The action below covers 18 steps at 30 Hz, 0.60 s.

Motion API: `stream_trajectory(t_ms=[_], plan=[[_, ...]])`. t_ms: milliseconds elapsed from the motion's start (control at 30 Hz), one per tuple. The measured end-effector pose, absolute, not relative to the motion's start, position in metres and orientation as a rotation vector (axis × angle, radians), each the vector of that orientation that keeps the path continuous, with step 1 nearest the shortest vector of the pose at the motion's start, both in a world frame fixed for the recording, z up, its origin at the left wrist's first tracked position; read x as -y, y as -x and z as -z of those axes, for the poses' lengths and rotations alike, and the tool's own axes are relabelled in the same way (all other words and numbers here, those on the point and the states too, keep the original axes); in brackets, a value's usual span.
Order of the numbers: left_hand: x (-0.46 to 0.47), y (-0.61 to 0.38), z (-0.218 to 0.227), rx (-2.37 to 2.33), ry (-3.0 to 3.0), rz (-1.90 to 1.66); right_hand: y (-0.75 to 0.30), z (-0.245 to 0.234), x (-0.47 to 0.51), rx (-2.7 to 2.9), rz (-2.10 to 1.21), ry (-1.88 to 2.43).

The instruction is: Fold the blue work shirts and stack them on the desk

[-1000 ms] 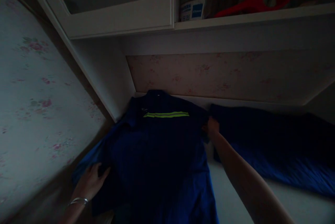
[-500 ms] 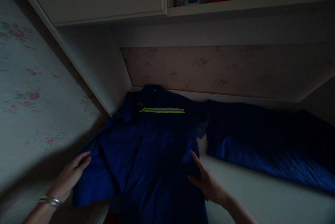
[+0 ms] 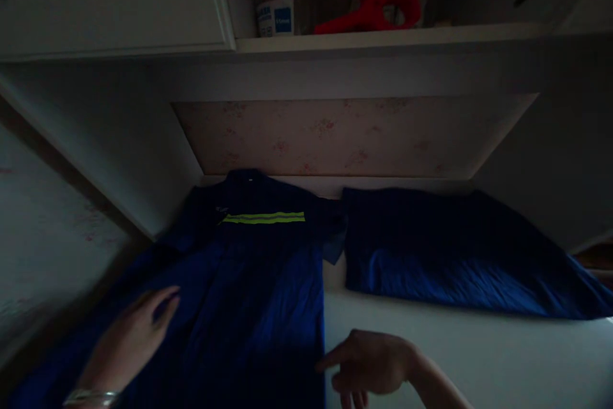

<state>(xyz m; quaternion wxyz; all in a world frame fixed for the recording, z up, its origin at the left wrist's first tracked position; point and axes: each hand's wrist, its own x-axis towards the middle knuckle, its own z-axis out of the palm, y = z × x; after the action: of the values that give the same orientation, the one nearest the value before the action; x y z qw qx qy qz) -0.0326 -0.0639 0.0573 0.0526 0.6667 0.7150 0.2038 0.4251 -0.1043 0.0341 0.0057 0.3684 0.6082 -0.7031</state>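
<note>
A dark blue work jacket (image 3: 261, 281) with a yellow-green reflective stripe (image 3: 265, 218) across its chest lies spread out, collar toward the back wall. My left hand (image 3: 129, 335), with a silver bracelet at the wrist, is over the jacket's left side. Its thumb and fingers curve with a gap between them, and no cloth shows gripped. Beside the jacket's right edge is my right hand (image 3: 371, 361), index finger stretched toward the hem and the others hanging down, apart. Whether that fingertip touches the cloth I cannot tell. The jacket's lower end runs out of view.
Dark blue folded trousers (image 3: 431, 256) lie to the right on a white surface (image 3: 454, 358). Overhead, a shelf (image 3: 397, 37) holds a red plastic-looking object (image 3: 373, 4) and a labelled clear jar (image 3: 282, 13). White side panels and a flowered back wall (image 3: 311, 134) frame the space.
My left hand has moved from beside the sleeve to over the jacket. My right hand has shifted down, off the cloth to its edge. The sleeve now reaches further down-left; the view has turned right.
</note>
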Motion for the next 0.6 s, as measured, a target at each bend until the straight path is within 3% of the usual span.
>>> stream_trajectory(t_ms=[133, 233, 300, 467, 600], plan=[[0.037, -0.122, -0.037, -1.698, -2.041, -0.712, -0.46, -0.039, 0.048, -2.149, 2.402, -1.887], [0.012, -0.182, -0.01, -1.627, -2.228, -0.805, -0.492, -0.036, -0.014, -2.149, 1.923, -2.666], [0.001, -0.199, 0.008, -1.678, -2.327, -0.736, -0.512, -0.031, -0.055, -2.056, 1.528, -2.938], [-0.004, -0.206, 0.045, -1.796, -2.441, -0.366, -0.535, -0.021, -0.141, -2.015, 1.056, -3.046], [-0.009, -0.208, 0.068, -1.892, -2.525, -0.345, -0.529, -0.014, -0.189, -1.933, 0.841, -3.025]])
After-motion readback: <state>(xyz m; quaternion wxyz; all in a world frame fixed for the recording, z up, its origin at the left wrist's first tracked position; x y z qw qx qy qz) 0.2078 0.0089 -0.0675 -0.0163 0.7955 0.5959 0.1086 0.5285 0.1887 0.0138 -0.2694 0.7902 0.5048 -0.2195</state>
